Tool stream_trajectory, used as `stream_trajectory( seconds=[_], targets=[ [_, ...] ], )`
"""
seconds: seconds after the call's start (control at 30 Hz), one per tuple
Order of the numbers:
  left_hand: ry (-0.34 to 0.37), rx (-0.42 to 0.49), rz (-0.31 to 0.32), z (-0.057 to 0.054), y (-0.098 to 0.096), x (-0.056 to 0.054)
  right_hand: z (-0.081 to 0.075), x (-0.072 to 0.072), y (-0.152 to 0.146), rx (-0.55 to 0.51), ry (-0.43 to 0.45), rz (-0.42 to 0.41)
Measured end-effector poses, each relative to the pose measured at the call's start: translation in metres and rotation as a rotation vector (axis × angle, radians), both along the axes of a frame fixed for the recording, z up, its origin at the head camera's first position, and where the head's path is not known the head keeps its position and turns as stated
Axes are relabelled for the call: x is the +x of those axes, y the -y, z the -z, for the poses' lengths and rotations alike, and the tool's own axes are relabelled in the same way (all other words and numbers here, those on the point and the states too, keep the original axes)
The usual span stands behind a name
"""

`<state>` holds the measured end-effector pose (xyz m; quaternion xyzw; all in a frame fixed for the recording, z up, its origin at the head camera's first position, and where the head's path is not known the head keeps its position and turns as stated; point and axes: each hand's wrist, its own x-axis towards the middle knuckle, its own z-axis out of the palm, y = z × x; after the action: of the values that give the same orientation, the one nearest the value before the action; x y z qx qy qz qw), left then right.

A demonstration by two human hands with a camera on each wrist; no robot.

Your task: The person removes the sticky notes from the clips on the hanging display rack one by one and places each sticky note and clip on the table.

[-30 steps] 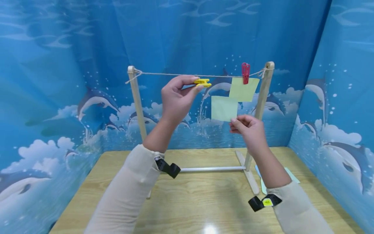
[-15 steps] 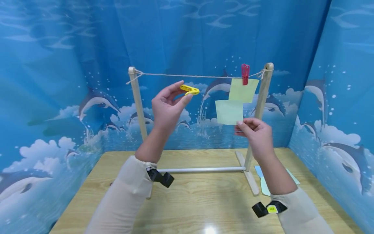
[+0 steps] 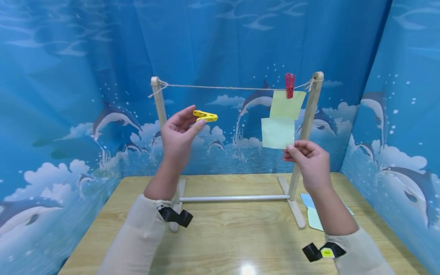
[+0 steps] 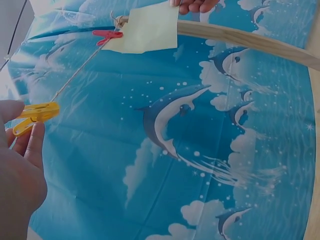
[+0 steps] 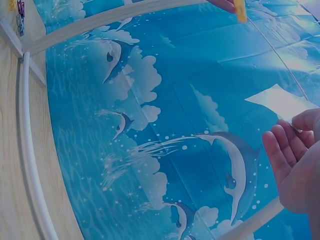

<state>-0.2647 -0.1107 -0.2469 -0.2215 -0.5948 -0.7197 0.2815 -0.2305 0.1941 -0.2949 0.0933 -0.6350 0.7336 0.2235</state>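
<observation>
My left hand [image 3: 177, 133] pinches a yellow clothespin [image 3: 205, 116] between thumb and fingers, below and in front of the string [image 3: 220, 88]. In the left wrist view, the yellow clothespin [image 4: 40, 111] overlaps the string's line. My right hand [image 3: 311, 162] pinches the lower right corner of a pale green paper square [image 3: 277, 133]. That square's upper edge overlaps the lower part of a yellow-green paper [image 3: 287, 105], which hangs from the string under a red clothespin [image 3: 290, 85]. The right wrist view shows the held paper [image 5: 280, 102] tilted above my right hand's fingertips.
A left wooden post [image 3: 159, 101] and a right wooden post [image 3: 312, 103] carry the string, with a white bar [image 3: 237, 198] joining them low down. Blue and green papers [image 3: 314, 217] lie on the wooden table [image 3: 220, 236] at right. Small coloured clips [image 5: 20, 17] lie at far left in the right wrist view.
My left hand has come away from the string, moving left and down with the yellow clothespin. My right hand has shifted the pale green paper right and slightly down.
</observation>
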Motion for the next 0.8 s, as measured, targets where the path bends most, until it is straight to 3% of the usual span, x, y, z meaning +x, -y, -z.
stream_trajectory(
  seconds=[0.3, 0.8],
  targets=[
    [0.047, 0.014, 0.003, 0.013, 0.018, 0.006, 0.005, 0.003, -0.006, 0.015, 0.005, 0.002],
    [0.054, 0.013, -0.007, 0.037, 0.05, 0.016, 0.016, 0.014, -0.017, 0.007, 0.042, -0.025]
  ],
)
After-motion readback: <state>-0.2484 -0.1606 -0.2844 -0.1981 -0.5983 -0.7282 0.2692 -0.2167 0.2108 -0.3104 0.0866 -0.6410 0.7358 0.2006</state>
